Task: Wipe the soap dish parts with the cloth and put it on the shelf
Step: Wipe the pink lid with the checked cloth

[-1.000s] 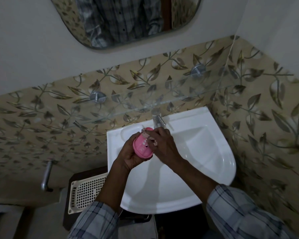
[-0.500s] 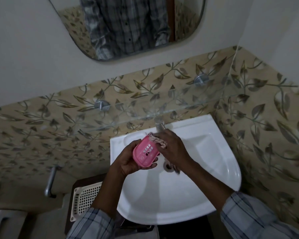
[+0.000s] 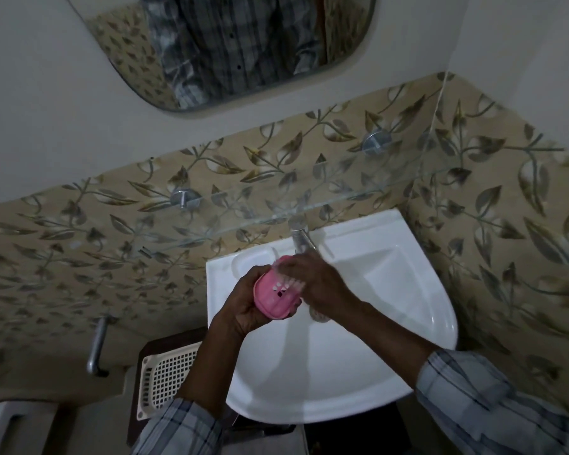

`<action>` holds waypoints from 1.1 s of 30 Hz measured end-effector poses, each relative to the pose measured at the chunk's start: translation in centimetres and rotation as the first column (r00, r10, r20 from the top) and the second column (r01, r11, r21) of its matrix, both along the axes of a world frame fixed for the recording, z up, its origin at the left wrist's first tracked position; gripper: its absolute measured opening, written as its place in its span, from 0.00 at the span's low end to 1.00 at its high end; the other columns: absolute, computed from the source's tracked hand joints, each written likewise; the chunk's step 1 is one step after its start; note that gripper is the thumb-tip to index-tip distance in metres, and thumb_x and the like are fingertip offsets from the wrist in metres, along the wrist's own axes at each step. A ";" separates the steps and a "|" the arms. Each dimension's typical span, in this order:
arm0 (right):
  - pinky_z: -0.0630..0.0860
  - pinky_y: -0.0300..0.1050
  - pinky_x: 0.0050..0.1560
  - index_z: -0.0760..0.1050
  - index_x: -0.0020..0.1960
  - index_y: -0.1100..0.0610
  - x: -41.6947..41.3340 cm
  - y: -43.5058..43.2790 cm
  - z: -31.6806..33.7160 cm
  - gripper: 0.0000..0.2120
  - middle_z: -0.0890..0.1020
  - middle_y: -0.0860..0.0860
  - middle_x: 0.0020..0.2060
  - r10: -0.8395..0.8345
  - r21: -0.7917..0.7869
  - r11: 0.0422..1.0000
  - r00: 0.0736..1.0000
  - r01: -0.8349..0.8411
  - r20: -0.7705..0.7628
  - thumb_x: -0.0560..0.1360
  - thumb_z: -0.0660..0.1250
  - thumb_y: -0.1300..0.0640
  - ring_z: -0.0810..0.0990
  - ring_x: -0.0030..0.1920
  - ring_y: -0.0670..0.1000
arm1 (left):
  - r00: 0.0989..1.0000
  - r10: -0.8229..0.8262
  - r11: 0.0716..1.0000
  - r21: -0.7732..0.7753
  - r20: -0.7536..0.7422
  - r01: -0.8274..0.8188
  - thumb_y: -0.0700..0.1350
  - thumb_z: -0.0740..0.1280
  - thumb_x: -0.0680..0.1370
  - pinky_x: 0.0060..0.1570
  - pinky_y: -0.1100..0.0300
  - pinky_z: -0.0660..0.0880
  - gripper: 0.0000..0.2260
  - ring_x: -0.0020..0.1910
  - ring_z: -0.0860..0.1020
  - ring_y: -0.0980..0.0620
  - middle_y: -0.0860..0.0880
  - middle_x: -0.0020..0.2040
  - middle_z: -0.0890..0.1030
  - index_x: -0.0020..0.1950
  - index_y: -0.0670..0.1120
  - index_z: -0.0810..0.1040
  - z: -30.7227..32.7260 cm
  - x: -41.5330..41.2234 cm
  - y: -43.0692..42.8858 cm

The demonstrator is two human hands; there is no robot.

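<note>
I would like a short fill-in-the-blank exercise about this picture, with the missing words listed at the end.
1. The left hand holds a soap dish part whose colour is ____.
2. The hands work above a white ____.
3. The glass shelf is fixed to the wall below the ____.
4. The right hand presses a ____ against the pink part.

Missing words: pink; sink; mirror; cloth

Bare glass shelf (image 3: 309, 205) above, tap (image 3: 301, 239) just below it.

The soap dish (image 3: 276, 295) looks like smooth pink plastic with a slotted face. The basin (image 3: 358, 356) is glossy white ceramic, the tap (image 3: 301, 238) shiny metal, the shelf (image 3: 309, 208) clear glass. Leaf-patterned wall tiles (image 3: 79, 257) seem matt, though light is dim.
</note>
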State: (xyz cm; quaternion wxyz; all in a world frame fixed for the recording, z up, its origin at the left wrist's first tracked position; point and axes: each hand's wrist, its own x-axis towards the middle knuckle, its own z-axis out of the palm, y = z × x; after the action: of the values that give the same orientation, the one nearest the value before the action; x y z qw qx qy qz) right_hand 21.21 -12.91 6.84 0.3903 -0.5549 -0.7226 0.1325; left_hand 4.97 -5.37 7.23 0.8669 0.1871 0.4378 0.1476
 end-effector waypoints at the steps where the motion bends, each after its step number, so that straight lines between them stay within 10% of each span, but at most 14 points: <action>1: 0.81 0.58 0.51 0.82 0.58 0.62 0.3 0.1 0.1 0.19 0.83 0.59 0.56 -0.085 -0.053 0.995 0.996 0.083 -0.029 0.68 0.69 0.70 0.78 0.54 0.62 | 1.000 -0.004 1.000 0.014 -0.002 0.005 0.51 0.64 0.76 0.51 0.46 0.77 0.18 0.48 0.80 0.37 0.35 0.52 0.82 0.55 0.38 0.82 0.0 0.0 0.0; 19: 0.78 0.51 0.56 0.81 0.57 0.62 -1.6 0.3 0.7 0.18 0.82 0.59 0.54 0.022 -0.042 0.999 1.000 -0.022 0.000 0.69 0.70 0.71 0.79 0.53 0.60 | 0.998 0.062 0.997 0.033 0.017 -0.062 0.50 0.66 0.75 0.55 0.43 0.76 0.23 0.51 0.79 0.40 0.38 0.56 0.79 0.67 0.41 0.73 -0.1 -0.7 -0.2; 29: 0.76 0.48 0.54 0.81 0.59 0.61 -0.3 -0.1 -0.6 0.14 0.80 0.60 0.51 -0.225 -0.211 0.961 0.950 0.180 -0.215 0.75 0.65 0.69 0.78 0.53 0.57 | 0.999 0.032 0.998 0.047 0.019 -0.033 0.52 0.69 0.71 0.45 0.49 0.81 0.24 0.47 0.81 0.37 0.35 0.53 0.82 0.61 0.38 0.78 0.2 -0.5 -0.3; 33: 0.78 0.50 0.56 0.80 0.60 0.62 -2.2 -0.7 0.3 0.18 0.81 0.60 0.55 0.016 -0.033 0.999 0.989 -0.021 -0.150 0.71 0.68 0.70 0.79 0.55 0.60 | 0.999 0.039 0.999 0.037 0.007 -0.039 0.51 0.70 0.69 0.50 0.50 0.77 0.17 0.45 0.80 0.43 0.40 0.47 0.82 0.51 0.40 0.82 0.8 0.8 0.1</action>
State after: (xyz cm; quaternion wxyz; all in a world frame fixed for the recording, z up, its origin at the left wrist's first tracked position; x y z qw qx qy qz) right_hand 18.98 -13.57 7.16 0.4324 -0.5435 -0.6940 0.1898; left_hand 5.76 -5.29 8.04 0.8615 0.1941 0.4360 0.1732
